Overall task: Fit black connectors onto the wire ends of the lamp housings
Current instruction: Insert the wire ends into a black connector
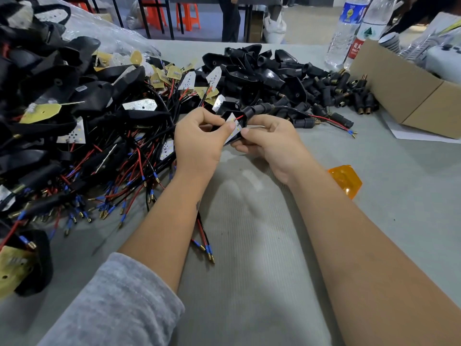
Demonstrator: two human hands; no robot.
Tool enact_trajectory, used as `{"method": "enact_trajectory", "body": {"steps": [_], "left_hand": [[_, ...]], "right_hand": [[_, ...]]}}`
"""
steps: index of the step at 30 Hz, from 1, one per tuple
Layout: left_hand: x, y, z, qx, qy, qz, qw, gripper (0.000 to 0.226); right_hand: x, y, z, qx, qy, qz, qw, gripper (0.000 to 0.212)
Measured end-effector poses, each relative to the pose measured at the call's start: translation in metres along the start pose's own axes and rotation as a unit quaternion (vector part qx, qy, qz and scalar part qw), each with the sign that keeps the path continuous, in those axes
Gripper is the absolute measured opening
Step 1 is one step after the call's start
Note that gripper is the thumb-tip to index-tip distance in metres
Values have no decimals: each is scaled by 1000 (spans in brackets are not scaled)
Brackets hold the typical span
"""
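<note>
Lamp housing point(233, 126) sits above the desk point(249, 245), held between both our hands. Our left hand point(199, 141) pinches its near edge by the red wire point(239, 118); our right hand point(270, 143) grips its black body, loose connectors point(349, 93) heaped beyond.

matt black plastic housings point(249, 71), ribbed grey cloth table cover point(249, 245), brown cardboard box point(404, 96)

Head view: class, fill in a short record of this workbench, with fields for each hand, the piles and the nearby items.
left hand: pinches lamp housing
right hand: holds same housing from the right
left pile: wired housings, red and black leads
far pile: black connectors
orange lens: on table, right of right forearm
cardboard box: far right
</note>
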State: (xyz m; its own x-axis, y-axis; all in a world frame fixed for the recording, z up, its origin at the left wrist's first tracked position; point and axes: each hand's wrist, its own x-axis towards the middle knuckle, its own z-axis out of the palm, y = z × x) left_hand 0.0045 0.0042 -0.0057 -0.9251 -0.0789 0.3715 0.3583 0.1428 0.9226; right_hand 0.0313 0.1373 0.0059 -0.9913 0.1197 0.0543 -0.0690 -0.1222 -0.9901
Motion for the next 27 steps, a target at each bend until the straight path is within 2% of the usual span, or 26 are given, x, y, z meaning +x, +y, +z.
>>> {"method": "enact_trajectory", "body": {"steps": [3,6,9,12,14,15,18,20,22,27], "left_hand": [[1,1,0,-37,13,-13,999,32],[1,2,2,-69,-28,-51,996,26],[1,2,2,-89,-52,-56,993,23],[2,2,1,-102,-41,-65,992,25],[3,1,-1,-102,-33,-66,992,23],[4,1,-2,-102,-33,-67,992,22],[6,0,-7,-97,-38,-64,993,22],[8,0,-10,-108,-43,-61,991,20],[10,-1,-13,-119,-42,-62,990,18],[13,1,-18,-178,32,-89,979,15]], "right_hand": [[1,0,-3,26,-3,0,1000,9],[1,-1,-2,57,-8,6,998,18],[0,-3,0,65,-15,9,998,11],[0,-5,1,63,53,9,997,13],[1,-3,0,-44,160,-30,986,9],[2,-1,-2,-139,215,-56,965,6],[3,3,-9,-386,307,-140,858,34],[5,5,-13,-472,305,-169,810,51],[7,8,-15,-522,260,-146,799,51],[10,9,-17,-519,225,-129,814,17]]}}
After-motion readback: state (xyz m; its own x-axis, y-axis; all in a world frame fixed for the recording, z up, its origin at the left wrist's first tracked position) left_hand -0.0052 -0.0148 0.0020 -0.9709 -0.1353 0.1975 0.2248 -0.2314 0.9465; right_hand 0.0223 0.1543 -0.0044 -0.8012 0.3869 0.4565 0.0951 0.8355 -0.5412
